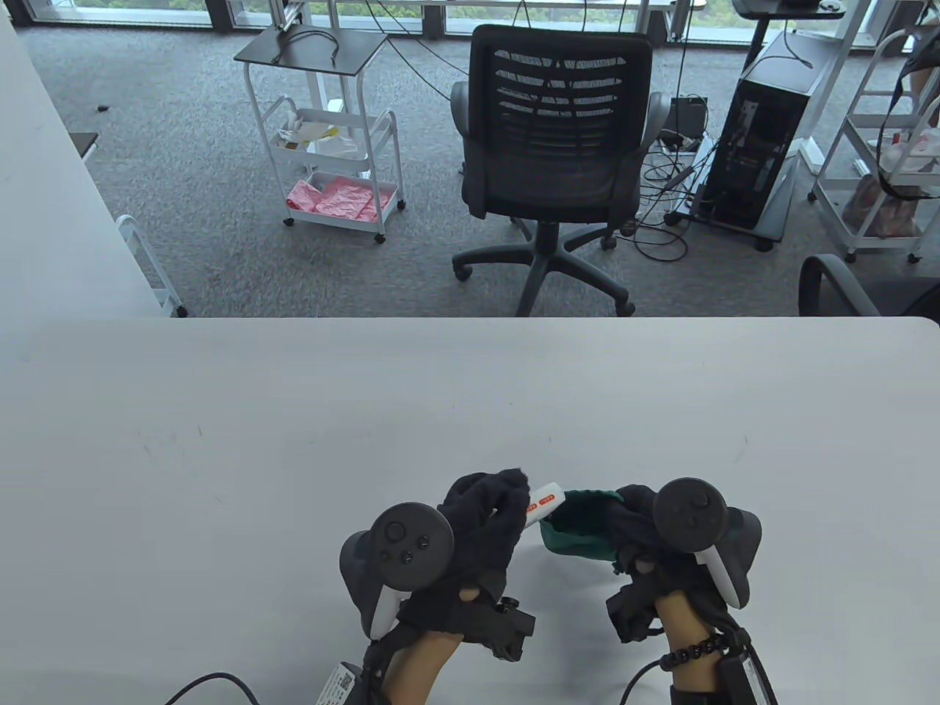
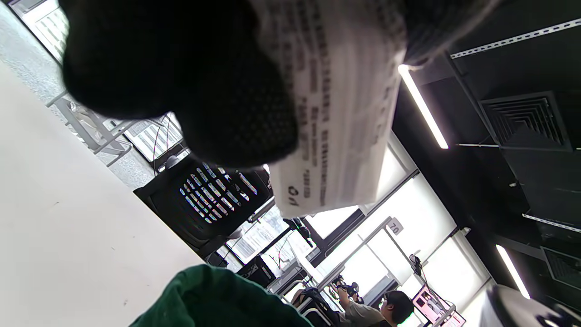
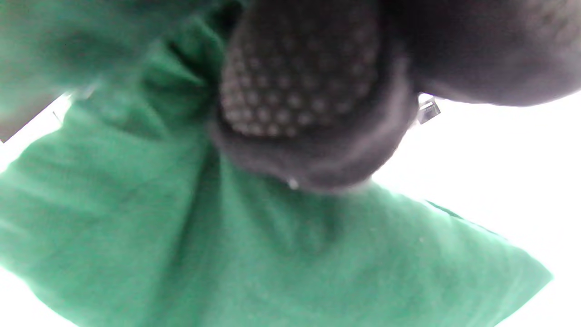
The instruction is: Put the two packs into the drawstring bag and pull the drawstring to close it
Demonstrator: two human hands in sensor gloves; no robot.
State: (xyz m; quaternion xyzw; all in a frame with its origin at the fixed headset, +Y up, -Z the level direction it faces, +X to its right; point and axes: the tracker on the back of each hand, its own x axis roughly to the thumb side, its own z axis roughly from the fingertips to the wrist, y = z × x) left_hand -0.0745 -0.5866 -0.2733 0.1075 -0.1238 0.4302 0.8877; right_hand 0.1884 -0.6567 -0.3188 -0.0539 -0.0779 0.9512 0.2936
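The left hand (image 1: 488, 514) pinches a white pack (image 1: 542, 504) between curled fingers, its grip clamped on the pack's near end so that the free end points toward the bag. The left wrist view shows the same pack (image 2: 338, 113), printed with small text, projecting past the gloved fingers (image 2: 190, 81). The right hand (image 1: 646, 525) grips the green drawstring bag (image 1: 580, 525), fingers curled into the fabric, which keeps the mouth lifted off the surface and facing the pack. In the right wrist view a dotted fingertip (image 3: 295, 86) presses into the bunched green cloth (image 3: 227, 236). The pack's leading end sits at the bag's opening, touching or just inside the rim; the exact depth cannot be determined. Judged from this, one pack is being inserted. The second pack is not visible; whether it lies inside the bag cannot be told. The drawstring is not visible.

The white surface (image 1: 294, 440) carries nothing else near the hands. Beyond its far edge stand a black mesh office chair (image 1: 558, 147), a white trolley (image 1: 330, 139) holding pink packets, and a computer tower (image 1: 764, 147) on grey carpet.
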